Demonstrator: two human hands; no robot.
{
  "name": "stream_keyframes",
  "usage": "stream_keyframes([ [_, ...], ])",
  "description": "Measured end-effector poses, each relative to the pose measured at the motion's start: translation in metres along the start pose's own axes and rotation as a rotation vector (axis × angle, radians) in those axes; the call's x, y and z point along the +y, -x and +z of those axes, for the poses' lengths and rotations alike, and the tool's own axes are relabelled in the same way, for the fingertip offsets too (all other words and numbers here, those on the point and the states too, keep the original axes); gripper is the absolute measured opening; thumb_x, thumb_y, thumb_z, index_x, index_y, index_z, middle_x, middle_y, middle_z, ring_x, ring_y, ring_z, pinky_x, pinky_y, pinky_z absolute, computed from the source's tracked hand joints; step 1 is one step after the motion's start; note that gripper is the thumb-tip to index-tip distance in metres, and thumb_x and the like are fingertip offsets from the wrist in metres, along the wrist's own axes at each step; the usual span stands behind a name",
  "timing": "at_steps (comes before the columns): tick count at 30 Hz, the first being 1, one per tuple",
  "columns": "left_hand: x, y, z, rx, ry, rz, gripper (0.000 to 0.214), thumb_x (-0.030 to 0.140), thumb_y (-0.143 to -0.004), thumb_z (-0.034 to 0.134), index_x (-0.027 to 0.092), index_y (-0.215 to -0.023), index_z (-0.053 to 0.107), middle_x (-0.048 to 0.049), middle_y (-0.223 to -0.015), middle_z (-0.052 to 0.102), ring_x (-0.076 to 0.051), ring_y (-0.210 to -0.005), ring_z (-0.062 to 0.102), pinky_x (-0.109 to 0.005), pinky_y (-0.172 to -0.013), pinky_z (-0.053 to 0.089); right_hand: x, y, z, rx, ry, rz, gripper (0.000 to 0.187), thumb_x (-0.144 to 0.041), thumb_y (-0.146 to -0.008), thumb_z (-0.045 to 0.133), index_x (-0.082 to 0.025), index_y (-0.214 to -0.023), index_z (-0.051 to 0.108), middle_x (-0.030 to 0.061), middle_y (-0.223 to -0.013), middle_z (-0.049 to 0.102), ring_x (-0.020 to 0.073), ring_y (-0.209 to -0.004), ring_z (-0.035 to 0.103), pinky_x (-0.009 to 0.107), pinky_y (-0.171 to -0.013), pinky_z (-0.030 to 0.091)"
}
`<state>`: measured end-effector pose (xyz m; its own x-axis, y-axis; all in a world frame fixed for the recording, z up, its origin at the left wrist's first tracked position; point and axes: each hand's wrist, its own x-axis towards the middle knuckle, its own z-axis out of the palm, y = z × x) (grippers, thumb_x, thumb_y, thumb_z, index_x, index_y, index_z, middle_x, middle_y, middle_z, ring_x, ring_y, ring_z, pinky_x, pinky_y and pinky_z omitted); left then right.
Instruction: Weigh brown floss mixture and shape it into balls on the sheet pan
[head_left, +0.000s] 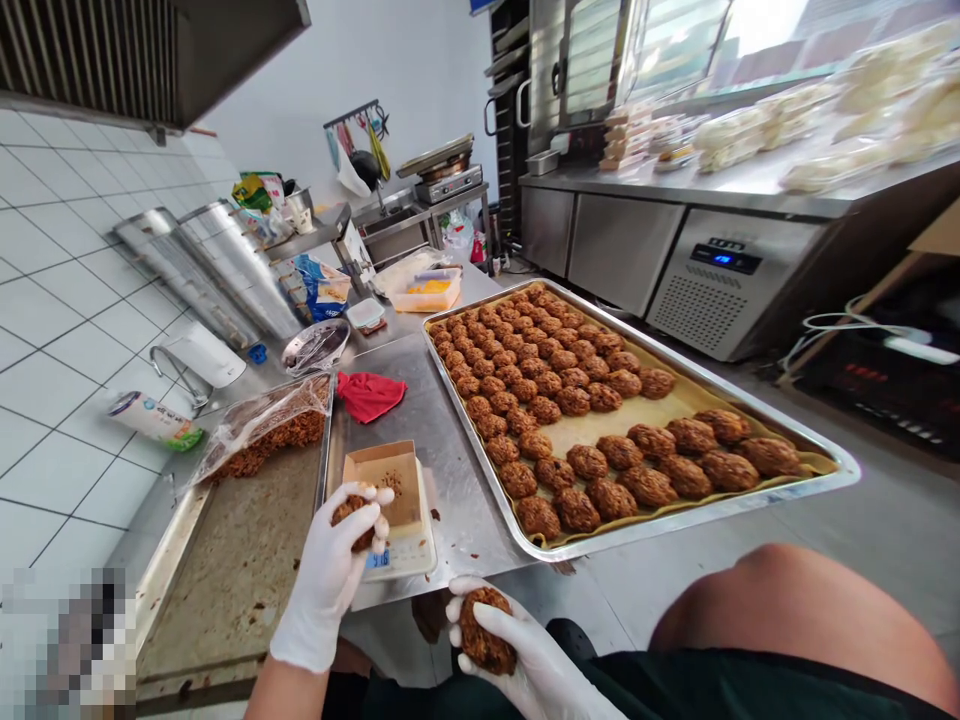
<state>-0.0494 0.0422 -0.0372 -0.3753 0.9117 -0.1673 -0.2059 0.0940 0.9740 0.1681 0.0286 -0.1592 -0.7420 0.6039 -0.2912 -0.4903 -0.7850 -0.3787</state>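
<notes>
My left hand [339,548] cups a crumbly lump [355,518] over the scale [401,545]; my right hand [504,640] wraps a soft, fragile patty [484,630], best cradled underneath.

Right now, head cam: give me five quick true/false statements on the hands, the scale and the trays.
1. Both hands wear white gloves. True: left hand and right hand.
2. The right hand is empty. False: it holds a brown dough ball.
3. The left hand holds a smaller dough lump beside the scale. True.
4. The big tray on the right holds rows of brown balls on paper. True.
5. The red cloth lies inside the big tray. False: it lies on the steel surface left of that tray.
</notes>
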Motion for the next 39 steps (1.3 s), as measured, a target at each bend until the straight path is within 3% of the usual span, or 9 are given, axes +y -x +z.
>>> stream_keyframes([
  [4,-0.006,0.030,-0.012,0.105,0.152,-0.047,0.028,0.025,-0.076,0.077,0.017,-0.098,0.061,-0.0063,-0.096,0.068,-0.007,-0.061,0.054,-0.018,-0.050,0.039,0.003,-0.001,-0.004,-0.003,0.007,0.005,0.025,-0.026,-0.089,0.060,-0.019,-0.112,0.066,0.0081,-0.100,0.072,0.0191,-0.087,0.068,0.033,-0.076,0.049],
  [8,-0.010,0.045,-0.032,0.104,0.301,-0.115,0.028,0.040,-0.083,0.070,0.016,-0.075,0.059,-0.0028,-0.075,0.062,-0.013,-0.065,0.058,-0.024,-0.054,0.045,0.005,-0.002,-0.005,-0.004,0.018,0.022,0.024,-0.025,-0.089,0.060,-0.020,-0.112,0.066,0.0079,-0.101,0.071,0.0179,-0.084,0.067,0.033,-0.075,0.048],
  [14,-0.025,0.056,-0.027,0.224,0.328,-0.176,0.048,0.045,-0.082,0.072,0.019,-0.056,0.041,0.0071,-0.048,0.039,-0.004,-0.037,0.032,-0.018,-0.036,0.022,0.010,-0.007,-0.003,0.008,0.041,0.050,0.024,-0.027,-0.088,0.062,-0.020,-0.110,0.067,0.0075,-0.100,0.072,0.0177,-0.083,0.067,0.032,-0.074,0.048],
  [18,-0.021,0.062,-0.022,0.089,0.286,-0.287,0.031,0.045,-0.080,0.073,0.016,-0.087,0.064,-0.0058,-0.080,0.069,-0.014,-0.062,0.062,-0.022,-0.050,0.043,0.012,-0.009,-0.004,0.029,0.039,0.064,0.023,-0.028,-0.087,0.063,-0.020,-0.109,0.067,0.0072,-0.099,0.073,0.0172,-0.082,0.068,0.031,-0.074,0.049],
  [21,-0.019,0.065,-0.025,0.042,0.293,-0.317,0.041,0.035,-0.079,0.075,0.021,-0.116,0.062,-0.0116,-0.117,0.069,-0.015,-0.073,0.066,-0.022,-0.055,0.046,0.013,-0.010,-0.005,0.042,0.037,0.071,0.023,-0.028,-0.086,0.064,-0.020,-0.107,0.067,0.0070,-0.098,0.073,0.0174,-0.082,0.068,0.031,-0.074,0.050],
  [27,-0.032,0.065,-0.023,0.176,0.406,-0.288,0.034,0.049,-0.079,0.072,0.017,-0.072,0.062,-0.0024,-0.065,0.065,-0.010,-0.048,0.052,-0.021,-0.045,0.040,0.014,-0.012,-0.005,0.068,0.047,0.084,0.023,-0.029,-0.086,0.065,-0.020,-0.107,0.067,0.0072,-0.099,0.073,0.0174,-0.083,0.068,0.029,-0.071,0.051],
  [31,-0.036,0.069,-0.014,0.069,0.379,-0.295,0.025,0.035,-0.074,0.079,0.018,-0.086,0.064,-0.0065,-0.089,0.071,-0.019,-0.079,0.068,-0.026,-0.065,0.052,0.014,-0.012,-0.004,0.088,0.056,0.101,0.024,-0.031,-0.086,0.066,-0.020,-0.107,0.068,0.0075,-0.099,0.073,0.0172,-0.083,0.069,0.028,-0.071,0.051],
  [36,-0.034,0.073,-0.005,0.067,0.175,-0.264,0.023,0.025,-0.072,0.078,0.017,-0.089,0.064,-0.0070,-0.091,0.070,-0.009,-0.056,0.056,-0.018,-0.045,0.035,0.015,-0.014,-0.008,0.072,0.057,0.096,0.025,-0.033,-0.084,0.068,-0.022,-0.107,0.068,0.0069,-0.099,0.073,0.0175,-0.084,0.068,0.028,-0.071,0.051],
  [39,-0.037,0.074,-0.003,-0.009,0.180,-0.252,0.025,0.026,-0.074,0.077,0.017,-0.094,0.066,-0.0069,-0.091,0.068,-0.010,-0.063,0.057,-0.019,-0.050,0.039,0.017,-0.016,-0.012,0.041,0.074,0.094,0.027,-0.032,-0.084,0.067,-0.022,-0.109,0.068,0.0073,-0.100,0.073,0.0180,-0.084,0.068,0.029,-0.071,0.051],
])
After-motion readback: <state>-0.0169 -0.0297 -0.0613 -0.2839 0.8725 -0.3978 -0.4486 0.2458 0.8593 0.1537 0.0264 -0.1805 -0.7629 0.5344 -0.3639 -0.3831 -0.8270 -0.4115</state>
